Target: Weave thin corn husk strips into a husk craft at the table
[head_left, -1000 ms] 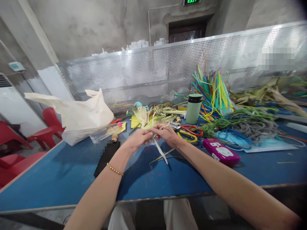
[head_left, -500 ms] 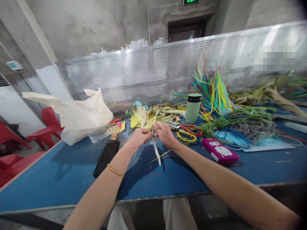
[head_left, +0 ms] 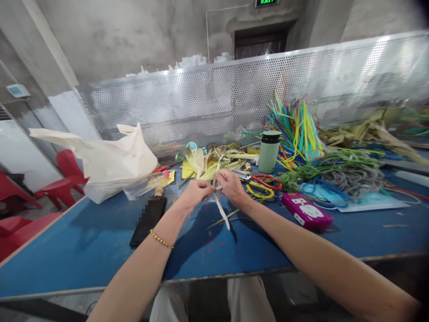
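As it dangles, pale, narrow husk strip (head_left: 224,214)

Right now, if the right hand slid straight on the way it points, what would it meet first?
The right hand points left and away, so likely the left hand, pinching the same pale husk strip; beyond lies the corn husk pile. Depth is unclear.

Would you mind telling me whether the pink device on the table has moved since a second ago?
No. The pink device lies where it did, nearer the person than the green bottle and to its right.
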`<state>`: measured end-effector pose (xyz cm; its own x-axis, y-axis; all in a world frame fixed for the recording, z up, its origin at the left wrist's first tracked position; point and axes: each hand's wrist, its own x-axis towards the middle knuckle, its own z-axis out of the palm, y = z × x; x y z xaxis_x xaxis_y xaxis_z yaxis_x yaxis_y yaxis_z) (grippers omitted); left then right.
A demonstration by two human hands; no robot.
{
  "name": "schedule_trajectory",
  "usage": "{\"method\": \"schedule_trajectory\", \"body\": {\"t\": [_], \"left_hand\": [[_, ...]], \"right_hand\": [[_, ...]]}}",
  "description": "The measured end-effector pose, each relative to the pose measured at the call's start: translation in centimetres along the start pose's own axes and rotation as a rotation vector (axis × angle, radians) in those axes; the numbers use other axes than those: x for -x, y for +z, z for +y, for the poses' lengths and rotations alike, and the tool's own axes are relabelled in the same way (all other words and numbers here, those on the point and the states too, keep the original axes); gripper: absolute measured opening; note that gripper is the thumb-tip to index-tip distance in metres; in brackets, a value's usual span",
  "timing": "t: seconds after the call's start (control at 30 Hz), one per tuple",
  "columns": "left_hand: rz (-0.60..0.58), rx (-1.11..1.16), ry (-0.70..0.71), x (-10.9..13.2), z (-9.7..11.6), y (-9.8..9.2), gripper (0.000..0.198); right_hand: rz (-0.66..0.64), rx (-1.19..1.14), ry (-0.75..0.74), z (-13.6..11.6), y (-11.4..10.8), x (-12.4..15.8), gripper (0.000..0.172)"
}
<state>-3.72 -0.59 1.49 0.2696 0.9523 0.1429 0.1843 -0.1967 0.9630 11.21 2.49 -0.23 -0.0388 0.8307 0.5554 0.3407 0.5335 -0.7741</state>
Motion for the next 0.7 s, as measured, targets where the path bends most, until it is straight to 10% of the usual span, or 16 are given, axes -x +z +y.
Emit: {"method": "schedule_trajectory", "body": {"t": [0.27, 0.7], "left_hand": [[-0.037, 0.203, -0.012, -0.15, -0.10, -0.39, 0.046], [-0.013, 0.033, 0.002, -0.18, -0.17, 0.30, 0.025]], "right_hand": [[0.030, -0.008, -0.065, -0.07, 0.00, 0.03, 0.034], [0.087, 0.139, 0.006, -0.79, -0.14, 0.11, 0.033]]}}
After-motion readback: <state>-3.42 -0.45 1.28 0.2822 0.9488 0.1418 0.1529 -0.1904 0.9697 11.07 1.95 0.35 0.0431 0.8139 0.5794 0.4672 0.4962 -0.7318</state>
